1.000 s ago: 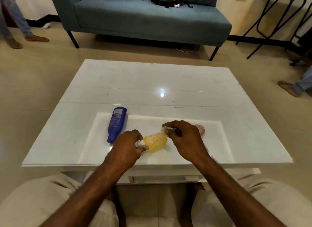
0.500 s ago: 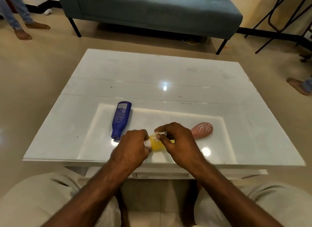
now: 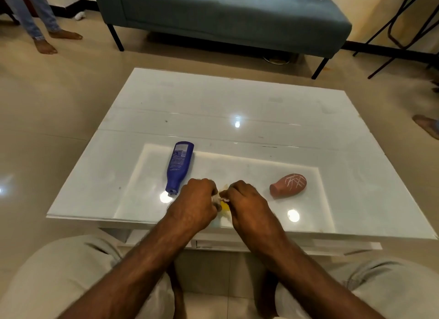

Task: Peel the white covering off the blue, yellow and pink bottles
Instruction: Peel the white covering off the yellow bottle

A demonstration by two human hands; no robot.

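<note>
Both hands meet over the yellow bottle (image 3: 224,206) near the table's front edge, and only a small yellow patch shows between them. My left hand (image 3: 196,205) is closed around its left end. My right hand (image 3: 244,203) covers the right part, with fingertips pinching a bit of white covering. The blue bottle (image 3: 178,167) lies flat to the left, cap toward me, its printed label up. The pink bottle (image 3: 288,185) lies to the right, with white strips criss-crossed on its upper side.
The white glossy table (image 3: 237,104) has a lighter inset panel under the bottles. A grey-blue sofa (image 3: 221,14) stands beyond it. Bare feet of other people show at the far left (image 3: 47,42) and right (image 3: 427,126). My knees are below the table's front edge.
My right hand has come from the bottle's far end onto the bottle, meeting my left hand. The yellow bottle is now almost fully covered. The view has tilted down and closer.
</note>
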